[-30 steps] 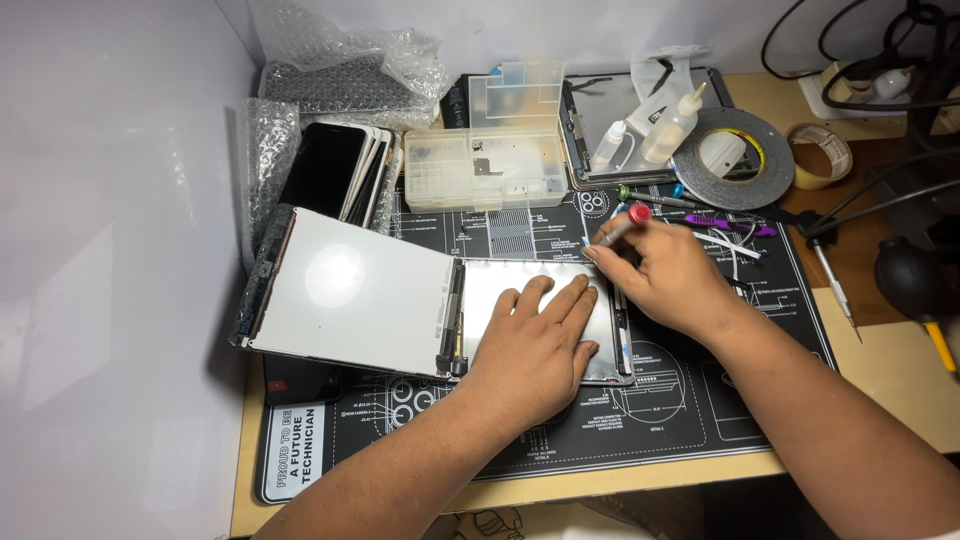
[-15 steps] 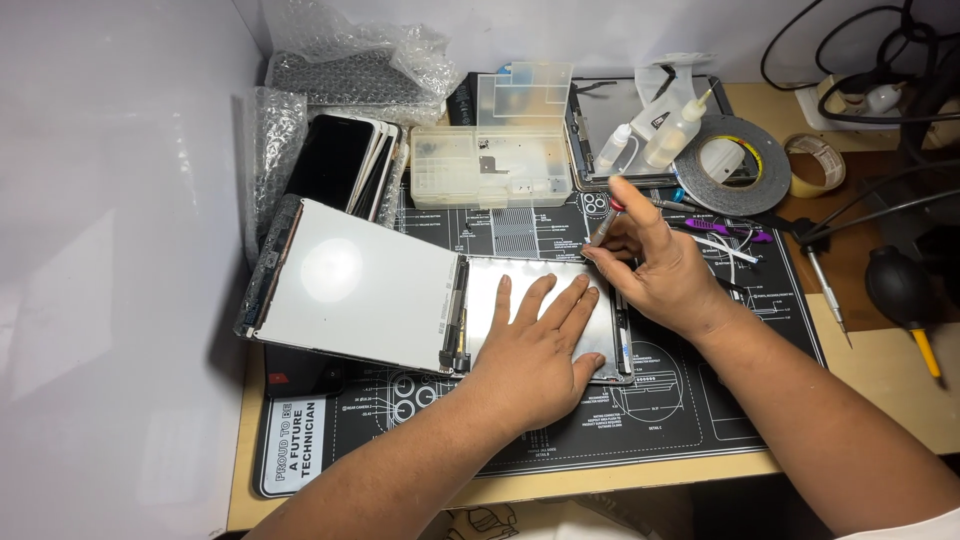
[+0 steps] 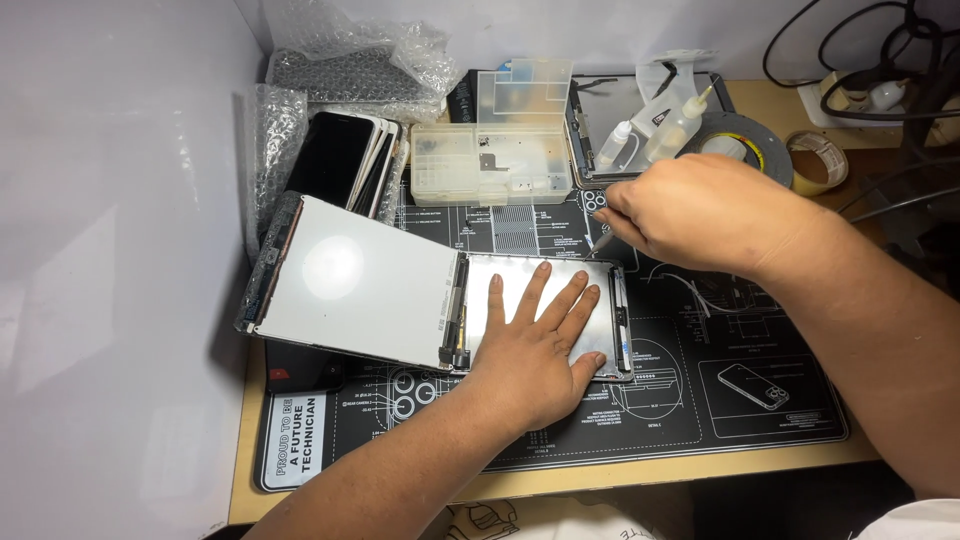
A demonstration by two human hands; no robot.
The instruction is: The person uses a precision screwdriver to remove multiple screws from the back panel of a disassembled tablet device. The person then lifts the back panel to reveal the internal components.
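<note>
Lying opened up on the dark work mat (image 3: pixel 760 420), the tablet (image 3: pixel 545 310) sits directly under the left hand (image 3: pixel 535 345), whose palm and spread fingers press flat on the bare metal plate inside its body, gripping nothing. Hinged off to the left of that hand, the tablet's white screen panel (image 3: pixel 350 280) is folded back and propped at a tilt, still joined along the inner edge.

Just above and to the right of the left hand, the right hand (image 3: pixel 700 210) is curled closed around a thin tool (image 3: pixel 603 240), only its tip showing below the fingers, at the tablet's upper right corner. Whether the tip touches the frame cannot be told.

Beyond the right hand's knuckles, a shallow tray (image 3: pixel 600 110) holds two small squeeze bottles (image 3: pixel 650 135), and a roll of dark tape (image 3: pixel 745 140) peeks out behind the hand, with a paler tape roll (image 3: pixel 815 160) farther right. Past the left hand's fingertips stands a clear plastic parts box (image 3: pixel 495 165) with its lid up. To the far left of it, several phones (image 3: pixel 350 160) lean in a stack beside bubble wrap (image 3: pixel 350 60).
</note>
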